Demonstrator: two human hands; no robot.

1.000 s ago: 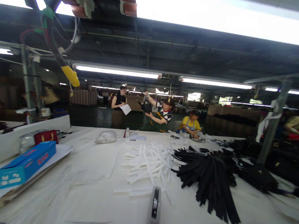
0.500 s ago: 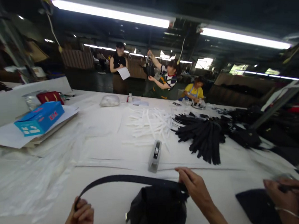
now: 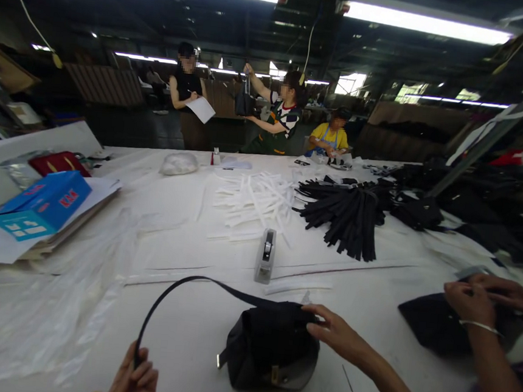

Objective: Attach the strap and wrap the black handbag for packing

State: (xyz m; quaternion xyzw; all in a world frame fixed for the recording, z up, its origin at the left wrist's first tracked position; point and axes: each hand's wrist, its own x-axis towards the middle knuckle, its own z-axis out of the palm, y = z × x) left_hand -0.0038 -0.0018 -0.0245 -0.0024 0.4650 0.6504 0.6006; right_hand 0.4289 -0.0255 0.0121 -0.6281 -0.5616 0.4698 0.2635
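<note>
A small black bag (image 3: 266, 355) lies on the white table (image 3: 176, 335) right in front of me. Its long black strap (image 3: 175, 289) arches up and over to the left. My left hand (image 3: 133, 381), at the bottom edge, is closed around the strap's lower end. My right hand (image 3: 334, 333) rests on the bag's upper right edge, fingers curled onto the fabric where the strap joins it. A grey tape dispenser (image 3: 265, 255) stands just beyond the bag.
A co-worker's hands (image 3: 479, 297) at the right handle something over a black piece (image 3: 433, 324). Piles of white strips (image 3: 252, 198) and black straps (image 3: 346, 215) lie mid-table. A blue box (image 3: 41, 204) sits left on papers. Several people work at the far side.
The view tipped down from the hall to the table. The bag and both my hands came into sight. The strap now arches higher, and my right hand sits lower on the bag.
</note>
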